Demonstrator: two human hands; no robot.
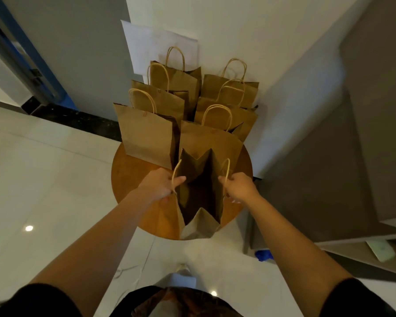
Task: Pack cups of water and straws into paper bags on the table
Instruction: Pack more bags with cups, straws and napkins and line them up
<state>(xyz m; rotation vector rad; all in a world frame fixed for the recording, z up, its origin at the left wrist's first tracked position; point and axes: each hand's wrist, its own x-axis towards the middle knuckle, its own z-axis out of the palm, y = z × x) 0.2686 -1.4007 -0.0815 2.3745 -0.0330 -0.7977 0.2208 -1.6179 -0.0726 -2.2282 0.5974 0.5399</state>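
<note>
Head view
Worktop: round wooden worktop [128, 179] in a corner of pale walls, glossy tiled floor [44, 179] below.
Front bag: open paper bag [212, 143] at the near edge, mouth spread.
Left hand [161, 185]: grip closed round its left handle.
Right hand [239, 187]: grip closed round its right handle.
Behind: more paper bags [146, 131] upright in rows.

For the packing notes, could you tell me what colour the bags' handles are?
Pale tan, lighter than the brown bag; clearest in the head view on the handles.
</note>
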